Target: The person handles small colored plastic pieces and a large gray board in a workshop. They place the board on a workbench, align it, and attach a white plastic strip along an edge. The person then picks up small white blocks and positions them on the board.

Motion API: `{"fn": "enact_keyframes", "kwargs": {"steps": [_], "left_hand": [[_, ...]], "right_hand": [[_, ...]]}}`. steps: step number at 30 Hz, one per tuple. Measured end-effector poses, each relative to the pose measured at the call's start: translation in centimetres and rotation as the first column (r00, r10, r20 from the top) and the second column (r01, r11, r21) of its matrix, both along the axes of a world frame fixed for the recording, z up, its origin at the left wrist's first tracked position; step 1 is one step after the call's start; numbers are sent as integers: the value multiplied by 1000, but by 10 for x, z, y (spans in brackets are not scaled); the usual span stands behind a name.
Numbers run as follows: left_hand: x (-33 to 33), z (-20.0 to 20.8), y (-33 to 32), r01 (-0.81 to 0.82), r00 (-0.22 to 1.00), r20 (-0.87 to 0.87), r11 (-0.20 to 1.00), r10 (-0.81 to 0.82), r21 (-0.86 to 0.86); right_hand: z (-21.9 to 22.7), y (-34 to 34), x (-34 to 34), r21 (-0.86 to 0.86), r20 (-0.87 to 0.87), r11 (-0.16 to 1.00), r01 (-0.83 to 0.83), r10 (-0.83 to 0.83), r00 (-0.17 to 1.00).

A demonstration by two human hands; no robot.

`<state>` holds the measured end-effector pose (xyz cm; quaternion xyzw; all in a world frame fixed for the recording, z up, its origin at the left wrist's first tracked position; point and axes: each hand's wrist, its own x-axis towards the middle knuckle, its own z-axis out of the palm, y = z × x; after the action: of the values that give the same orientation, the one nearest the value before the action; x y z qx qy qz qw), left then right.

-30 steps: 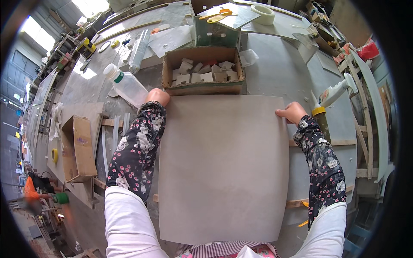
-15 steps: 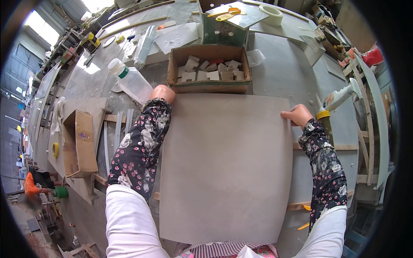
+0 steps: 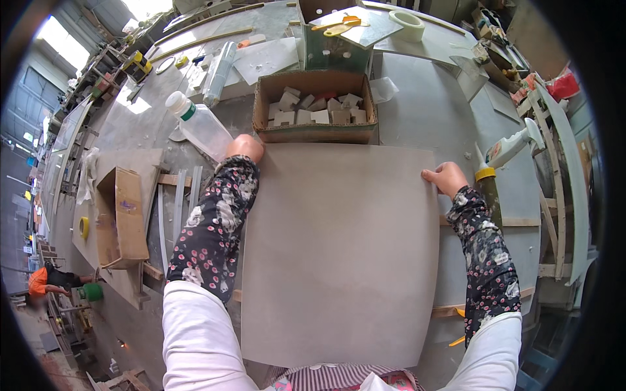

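A large flat grey panel [image 3: 339,254], like a tile slab, lies before me with its near edge against my striped apron. My left hand [image 3: 245,148] is closed at its far left corner, the fingers mostly hidden. On the right edge, close to the far corner, my right hand [image 3: 448,178] pinches the panel, thumb on top and the other fingers out of sight. Just beyond the panel stands a cardboard box [image 3: 313,135] of small pale blocks. Beside my left hand leans a clear bottle [image 3: 203,130] with a white cap and green band.
A sealant tube [image 3: 489,192] with yellow collar and a white spray bottle [image 3: 512,146] are right of my right hand. An open brown carton [image 3: 130,215] and metal strips [image 3: 178,205] sit left. Wooden battens [image 3: 521,222] run underneath. A person in orange [image 3: 39,281] bends far left.
Both hands keep their places on the panel. The panel and my right hand appear slightly further left in the view. The person in orange at the far left has shifted posture.
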<state>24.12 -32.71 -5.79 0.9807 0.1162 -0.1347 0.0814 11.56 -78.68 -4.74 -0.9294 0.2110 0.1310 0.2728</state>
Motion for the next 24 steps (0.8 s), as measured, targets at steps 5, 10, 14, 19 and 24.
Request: {"fn": "enact_keyframes", "kwargs": {"steps": [5,10,14,19,24], "left_hand": [[-49,17,2,13,1000,19,999,-13,-30],[-92,7,23,72,997,1,987,-73,-144],[-139,-3,40,292,954,69,956,-290,-14],[-213,0,46,105,994,40,979,-99,-174],[-295,4,59,72,997,43,967,-64,-244]], "right_hand": [[5,18,-34,-215,146,975,-53,86,986],[11,23,-82,-203,86,962,-181,202,976],[12,25,-132,-11,20,985,-174,174,984],[17,32,-197,96,20,979,-181,180,984],[14,42,-264,183,-17,970,-161,167,986]]}}
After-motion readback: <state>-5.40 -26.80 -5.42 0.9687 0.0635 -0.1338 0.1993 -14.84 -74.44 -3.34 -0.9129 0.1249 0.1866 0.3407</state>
